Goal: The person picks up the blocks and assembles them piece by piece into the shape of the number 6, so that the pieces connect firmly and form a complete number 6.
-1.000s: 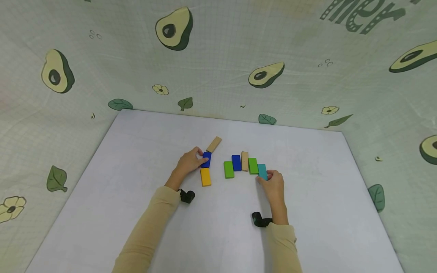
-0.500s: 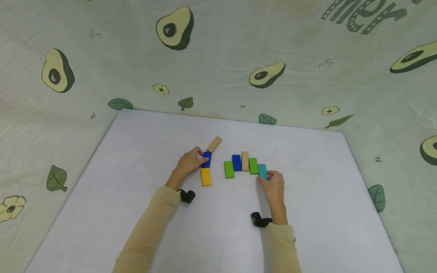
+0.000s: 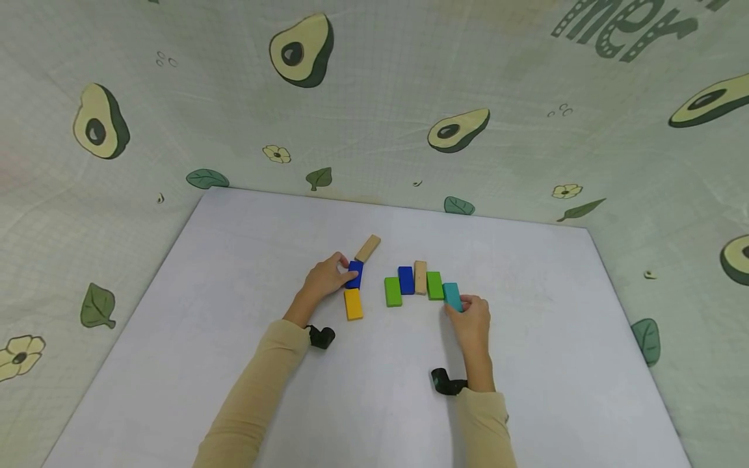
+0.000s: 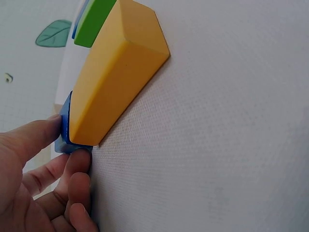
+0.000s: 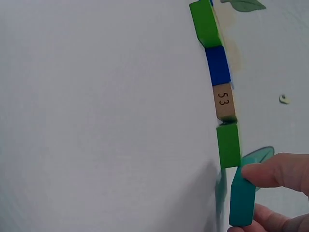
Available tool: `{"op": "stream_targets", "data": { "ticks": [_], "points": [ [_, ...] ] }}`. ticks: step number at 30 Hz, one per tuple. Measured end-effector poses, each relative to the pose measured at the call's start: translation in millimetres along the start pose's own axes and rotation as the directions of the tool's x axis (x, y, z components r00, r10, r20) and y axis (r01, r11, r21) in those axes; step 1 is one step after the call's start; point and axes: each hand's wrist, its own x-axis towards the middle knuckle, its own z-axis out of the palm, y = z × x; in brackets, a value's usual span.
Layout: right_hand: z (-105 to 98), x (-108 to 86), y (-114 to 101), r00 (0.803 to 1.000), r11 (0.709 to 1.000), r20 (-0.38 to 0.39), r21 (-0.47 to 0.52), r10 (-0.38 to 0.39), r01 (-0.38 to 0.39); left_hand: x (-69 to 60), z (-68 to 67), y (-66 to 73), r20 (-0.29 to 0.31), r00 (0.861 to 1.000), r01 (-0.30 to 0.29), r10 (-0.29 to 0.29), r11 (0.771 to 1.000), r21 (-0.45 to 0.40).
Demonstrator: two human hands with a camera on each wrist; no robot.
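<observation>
My left hand (image 3: 324,278) pinches a dark blue block (image 3: 355,273) between thumb and fingers. In the left wrist view, a yellow block (image 4: 113,72) lies against that blue block, on its near side. A plain wooden block (image 3: 368,248) angles away from the blue block's far end. My right hand (image 3: 471,320) holds a teal block (image 5: 242,200) by its sides, thumb opposite fingers. The teal block is at the right end of a curved row, its corner beside a green block (image 5: 229,145). Further left in the row are a wooden block marked 53 (image 5: 224,102), another blue block (image 5: 218,65) and another green block (image 3: 393,292).
The blocks rest on a white table (image 3: 374,390). A gap separates the left-hand group from the curved row. Behind the table hangs a pale cloth (image 3: 374,97) printed with avocados. Black wrist cameras (image 3: 321,337) sit by both sleeves.
My right hand has shifted slightly right and towards me, and the near end of the teal block has swung a little right. The left hand keeps its grip on the blue block.
</observation>
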Motion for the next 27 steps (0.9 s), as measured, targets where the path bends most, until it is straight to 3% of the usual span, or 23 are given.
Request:
{"op": "stream_targets", "data": {
  "ticks": [6, 14, 27],
  "points": [
    [-1.6, -9.2, -1.6, 0.999, 0.999, -0.011, -0.005, -0.046, 0.046, -0.5, 0.1, -0.1, 0.000, 1.000, -0.004, 0.004, 1.000, 0.000],
    [1.3, -26.0, -4.1, 0.999, 0.999, -0.010, 0.000, -0.053, 0.053, -1.0, 0.2, 0.6, 0.001, 1.000, -0.002, 0.002, 1.000, -0.003],
    [24.5, -49.5, -4.2, 0.981, 0.977, -0.022, 0.089, -0.190, 0.192, -1.1, 0.0, -0.2, -0.004, 1.000, -0.014, 0.014, 1.000, -0.004]
  ]
}}
